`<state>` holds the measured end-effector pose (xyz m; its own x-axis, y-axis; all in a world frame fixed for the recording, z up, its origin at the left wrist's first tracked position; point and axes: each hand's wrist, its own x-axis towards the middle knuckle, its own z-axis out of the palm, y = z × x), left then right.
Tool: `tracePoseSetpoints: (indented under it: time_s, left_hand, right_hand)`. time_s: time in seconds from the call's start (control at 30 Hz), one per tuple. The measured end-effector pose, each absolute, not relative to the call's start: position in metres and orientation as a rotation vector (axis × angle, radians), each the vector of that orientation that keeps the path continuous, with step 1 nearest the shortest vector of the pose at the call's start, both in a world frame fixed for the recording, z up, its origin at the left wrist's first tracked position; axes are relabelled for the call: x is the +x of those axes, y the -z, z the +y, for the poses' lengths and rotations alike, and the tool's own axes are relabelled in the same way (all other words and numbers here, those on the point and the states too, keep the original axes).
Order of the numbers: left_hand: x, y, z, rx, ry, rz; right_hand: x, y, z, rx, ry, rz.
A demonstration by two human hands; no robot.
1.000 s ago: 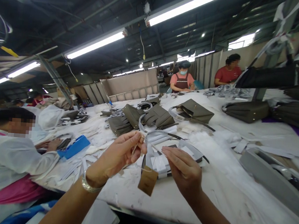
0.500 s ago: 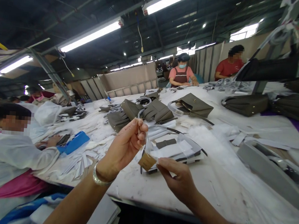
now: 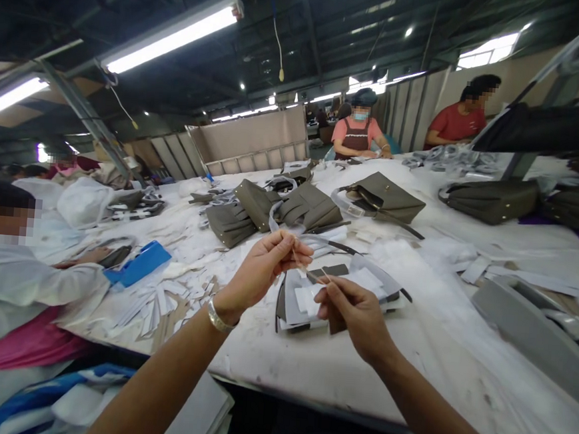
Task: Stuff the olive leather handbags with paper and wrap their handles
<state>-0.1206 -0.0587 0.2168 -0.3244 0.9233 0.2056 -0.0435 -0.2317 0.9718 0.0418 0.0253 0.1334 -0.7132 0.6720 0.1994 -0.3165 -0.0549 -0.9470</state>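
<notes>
My left hand (image 3: 265,268) is raised above the white table (image 3: 337,374), its fingers pinched on a thin pale string (image 3: 305,268). My right hand (image 3: 356,316) pinches the other end of that string, and a brown tag (image 3: 337,326) shows partly under its fingers. Just behind both hands lies a flat stack of white-wrapped bag parts with dark straps (image 3: 344,285). A metal bracelet (image 3: 216,317) sits on my left wrist.
Olive-grey handbags (image 3: 274,212) lie in the table's middle, another (image 3: 384,199) behind them, darker ones (image 3: 491,199) at the right. A co-worker in white (image 3: 23,290) sits at my left by a blue tool (image 3: 138,265). Two people sit at the far end. Paper scraps litter the table.
The brown tag, which hung below my left hand, has gone into my right hand. Both hands have drawn closer, with the string held taut between them.
</notes>
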Motion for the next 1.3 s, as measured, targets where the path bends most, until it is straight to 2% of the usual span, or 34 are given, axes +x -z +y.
tracePoseSetpoints:
  time_s: [0.2, 0.33, 0.5, 0.7, 0.9, 1.13, 1.3]
  left_hand:
    - [-0.215, -0.127, -0.025, 0.608, -1.691, 1.676]
    - [-0.245, -0.074, -0.001, 0.388, -1.608, 1.670]
    - [-0.254, -0.040, 0.019, 0.359, -1.559, 1.576]
    - [-0.258, -0.036, 0.017, 0.586, -1.488, 1.566]
    - [-0.256, -0.047, 0.013, 0.900, -1.275, 1.670]
    - [-0.257, -0.060, -0.005, 1.145, -1.085, 2.088]
    - [-0.255, -0.062, -0.038, 1.097, -1.055, 2.135]
  right_hand:
    - [0.004, -0.107, 0.093, -0.701, -1.698, -1.833]
    - [-0.045, -0.095, 0.132, -0.793, -1.657, -2.000]
    - [-0.090, -0.086, 0.149, -0.881, -1.681, -2.126]
    - [-0.113, -0.083, 0.150, -0.846, -1.726, -2.243]
    - [-0.118, -0.084, 0.145, -0.746, -1.769, -2.346]
    - [-0.104, -0.084, 0.136, -0.645, -1.612, -2.528]
    - [-0.085, -0.081, 0.132, -0.576, -1.400, -2.632]
